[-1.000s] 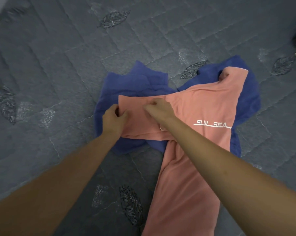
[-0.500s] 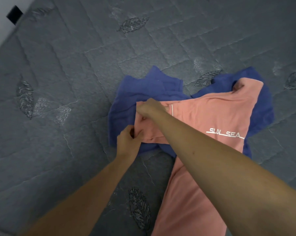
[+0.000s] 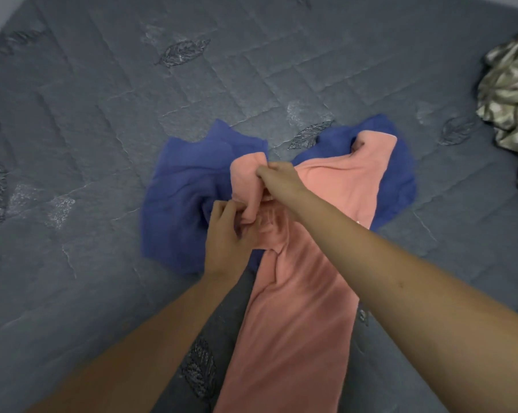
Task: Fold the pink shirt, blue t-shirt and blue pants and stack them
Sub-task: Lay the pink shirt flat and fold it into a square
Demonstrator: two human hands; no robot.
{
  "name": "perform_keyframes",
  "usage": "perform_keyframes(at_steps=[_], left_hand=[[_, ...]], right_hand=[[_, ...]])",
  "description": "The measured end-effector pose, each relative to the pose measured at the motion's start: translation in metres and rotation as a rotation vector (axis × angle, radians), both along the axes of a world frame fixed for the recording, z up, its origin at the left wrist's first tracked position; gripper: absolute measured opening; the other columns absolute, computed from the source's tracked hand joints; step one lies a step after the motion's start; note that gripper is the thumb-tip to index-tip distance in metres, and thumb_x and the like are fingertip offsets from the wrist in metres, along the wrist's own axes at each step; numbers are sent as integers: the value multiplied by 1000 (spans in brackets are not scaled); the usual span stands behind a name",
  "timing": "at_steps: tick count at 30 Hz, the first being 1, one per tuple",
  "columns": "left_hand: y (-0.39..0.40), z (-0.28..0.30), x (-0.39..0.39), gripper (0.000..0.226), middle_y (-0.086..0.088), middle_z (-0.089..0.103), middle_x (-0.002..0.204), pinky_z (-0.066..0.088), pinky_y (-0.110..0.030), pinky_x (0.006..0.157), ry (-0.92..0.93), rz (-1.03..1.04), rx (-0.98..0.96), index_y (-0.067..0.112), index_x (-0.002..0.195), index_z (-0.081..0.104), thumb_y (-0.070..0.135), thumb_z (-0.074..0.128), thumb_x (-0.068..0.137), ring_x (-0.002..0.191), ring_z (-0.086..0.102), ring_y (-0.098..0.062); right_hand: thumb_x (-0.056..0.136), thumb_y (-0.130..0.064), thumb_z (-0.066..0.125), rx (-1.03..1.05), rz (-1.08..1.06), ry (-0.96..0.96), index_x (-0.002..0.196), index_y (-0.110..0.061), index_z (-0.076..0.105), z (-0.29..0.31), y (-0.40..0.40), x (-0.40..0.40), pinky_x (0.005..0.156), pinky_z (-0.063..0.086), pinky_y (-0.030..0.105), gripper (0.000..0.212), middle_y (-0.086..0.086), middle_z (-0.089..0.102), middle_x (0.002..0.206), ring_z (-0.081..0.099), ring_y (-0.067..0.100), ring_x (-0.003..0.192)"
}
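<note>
Both grips, left hand [image 3: 222, 239] and right hand [image 3: 277, 180], pinched the pink shirt [image 3: 296, 293] lying over blue cloth [image 3: 180, 198] on the bed [image 3: 73, 114]; I judged lifting evenly would keep its fold straight.

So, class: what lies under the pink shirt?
Blue cloth shows on both sides of the pink shirt, over the grey mattress. Whether it is one garment or two is hidden.

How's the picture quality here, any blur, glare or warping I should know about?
Head view: soft, even light with no hard shadows; the left hand and the bunched pink shirt look slightly smeared, as does the blue garment; faint sheen on the gray quilted mattress; wide-angle bending stretches the forearms at the bottom; the right hand is fairly sharp.
</note>
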State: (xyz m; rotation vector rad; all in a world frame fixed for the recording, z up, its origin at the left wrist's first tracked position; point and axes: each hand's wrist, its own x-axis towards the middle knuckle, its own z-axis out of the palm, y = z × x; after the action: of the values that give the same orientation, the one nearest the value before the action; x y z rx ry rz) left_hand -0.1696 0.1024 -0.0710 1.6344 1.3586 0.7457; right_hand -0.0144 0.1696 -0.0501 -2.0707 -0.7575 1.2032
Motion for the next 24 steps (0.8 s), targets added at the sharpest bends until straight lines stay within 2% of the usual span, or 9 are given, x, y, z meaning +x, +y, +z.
perform_keyframes(at_steps=[4, 6, 9, 12, 15, 18, 21, 22, 24], left_hand=[[-29, 12, 57, 15, 15, 44, 98, 42, -28, 66, 27, -142, 68, 23, 95, 57, 16, 66, 87, 77, 50, -12], [-40, 10, 75, 16, 14, 47, 104, 46, -32, 70, 80, -200, 130, 23, 99, 58, 16, 65, 85, 83, 52, -13], [-54, 0, 118, 20, 9, 49, 112, 47, -38, 85, 218, -330, 197, 23, 105, 59, 20, 62, 86, 96, 52, -16], [-71, -19, 147, 30, 3, 55, 116, 46, -43, 95, 325, -442, 255, 23, 113, 61, 38, 55, 88, 104, 52, -19], [-72, -37, 161, 43, 0, 58, 129, 43, -40, 102, 422, -545, 237, 22, 117, 64, 51, 55, 89, 117, 51, -24], [-54, -40, 163, 43, -16, 50, 148, 34, -22, 108, 571, -825, 156, 6, 134, 59, 31, 49, 101, 136, 44, -31], [-52, -39, 141, 60, -13, 42, 157, 28, -49, 121, 564, -619, 416, 13, 148, 49, 41, 40, 96, 146, 37, -34], [-45, -41, 135, 64, -11, 35, 161, 24, -52, 123, 584, -609, 419, 18, 152, 43, 46, 37, 95, 150, 30, -32], [-29, -51, 122, 71, -8, 14, 169, 11, -48, 126, 665, -669, 398, 27, 160, 26, 57, 32, 96, 156, 10, -28]], right_hand=[[80, -26, 55, 89, -86, -4, 73, -15, 58, 6, -45, 58, 66, 48, 42, 13, 6, 53, 66, 50, 20, 67], [84, -23, 54, 90, -122, -6, 69, -19, 51, 4, -64, 80, 65, 52, 47, 15, 3, 47, 62, 46, 20, 65], [88, -25, 53, 55, -212, -42, 63, -23, 35, 2, -100, 123, 62, 58, 55, 31, 2, 38, 61, 43, 21, 62], [91, -17, 55, 42, -160, -246, 62, -19, 36, -12, -130, 158, 61, 42, 40, 34, -1, 41, 60, 42, 23, 65], [91, -16, 58, 73, -105, -503, 91, -9, 52, -25, -153, 169, 72, 48, 45, 9, 8, 60, 90, 57, 32, 82], [85, -13, 54, 219, 79, -963, 113, -11, 55, -30, -170, 164, 77, 46, 44, 28, 9, 53, 118, 51, 31, 98], [93, -23, 52, 344, 418, -979, 143, -12, 52, -43, -180, 151, 105, 39, 42, 52, 9, 46, 154, 43, 29, 138], [96, -28, 50, 325, 500, -963, 149, -13, 47, -51, -184, 151, 115, 35, 43, 55, 8, 41, 160, 36, 28, 147], [101, -39, 42, 205, 601, -973, 158, -14, 34, -70, -191, 157, 121, 29, 49, 62, 7, 28, 167, 23, 26, 156]])
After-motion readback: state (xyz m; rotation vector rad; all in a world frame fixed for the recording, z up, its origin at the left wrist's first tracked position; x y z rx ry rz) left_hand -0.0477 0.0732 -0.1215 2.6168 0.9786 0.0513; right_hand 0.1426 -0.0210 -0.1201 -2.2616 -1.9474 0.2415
